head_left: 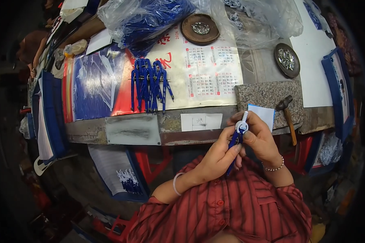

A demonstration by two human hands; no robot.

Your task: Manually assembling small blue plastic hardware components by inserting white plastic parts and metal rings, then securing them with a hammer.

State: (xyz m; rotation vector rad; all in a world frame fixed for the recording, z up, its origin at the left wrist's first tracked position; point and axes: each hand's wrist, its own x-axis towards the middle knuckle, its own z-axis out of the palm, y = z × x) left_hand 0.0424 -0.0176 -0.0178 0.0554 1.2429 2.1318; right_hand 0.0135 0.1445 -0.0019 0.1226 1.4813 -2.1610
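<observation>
- Left hand (220, 158): curled round the blue compass legs (233, 142), thumb along them.
- Right hand (258, 135): gripping too, fingers and thumb closed about the white ribbed-stem head (242, 126); exact fingertip contact partly hidden.
- Piece location: held in front of the striped shirt, at the near edge of the counter (85, 131); stem up, legs slanting down-left.
- Step, judged: seating or adjusting the white head on the legs; whether it is fully home, cannot tell.
- Doing it well: steady the legs low with the left, leave the joint free, bring the head on square, press evenly with the right thumb.
- Keep the thin metal pin (230, 140) by the left fingers from bending or snagging.
- Check both legs sit level and swing freely; don't force a crooked fit.
- Hammer (286, 111) lies on the speckled stone slab (251, 95), within easy reach; more blue legs (146, 85) are grouped on the calendar sheet (227, 95).
</observation>
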